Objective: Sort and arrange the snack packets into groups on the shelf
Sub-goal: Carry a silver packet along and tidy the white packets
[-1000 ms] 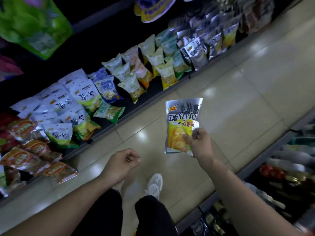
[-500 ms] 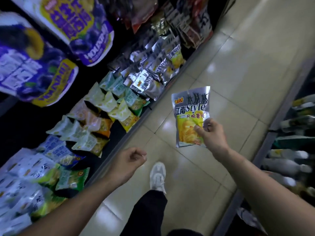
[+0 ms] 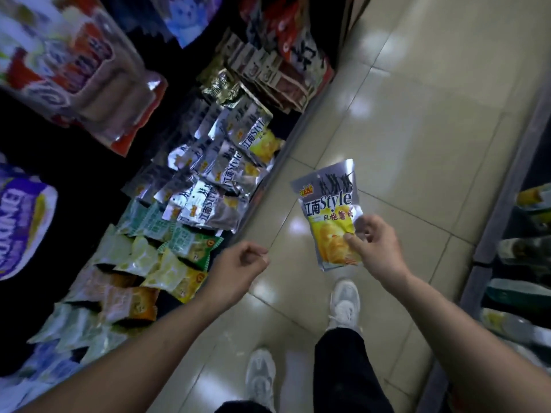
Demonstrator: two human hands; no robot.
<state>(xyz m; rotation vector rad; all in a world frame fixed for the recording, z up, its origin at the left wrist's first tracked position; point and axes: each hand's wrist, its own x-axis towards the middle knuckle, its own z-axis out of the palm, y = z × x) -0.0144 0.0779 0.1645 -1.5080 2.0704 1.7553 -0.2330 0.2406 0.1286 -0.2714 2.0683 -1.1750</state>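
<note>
Right hand (image 3: 374, 248): grasping the silver-and-yellow chip packet (image 3: 328, 210) at its lower right corner, thumb on the printed front, other fingers curled behind. The packet stands roughly upright above and to the left of the hand, print facing the camera, held out over the tiled floor (image 3: 417, 120), apart from the shelf.

Left hand (image 3: 238, 268): fingers curled in, thumb against the forefinger, nothing in it. It hangs just beside the low shelf edge (image 3: 259, 195), over the floor.

On the shelf to the left, nearest the held packet: a heap of matching silver packets (image 3: 226, 171), overlapping and tilted at different angles. Next along, toward the person: green packets (image 3: 190, 242), then pale yellow packets (image 3: 167, 269), then orange packets (image 3: 128, 299). Beyond the silver heap, brown and red packs (image 3: 280, 79), blurred.

Below: two pale shoes (image 3: 344, 305) and dark trouser legs. Far right, a second low shelf with bottles (image 3: 530, 248) lying on their sides.
</note>
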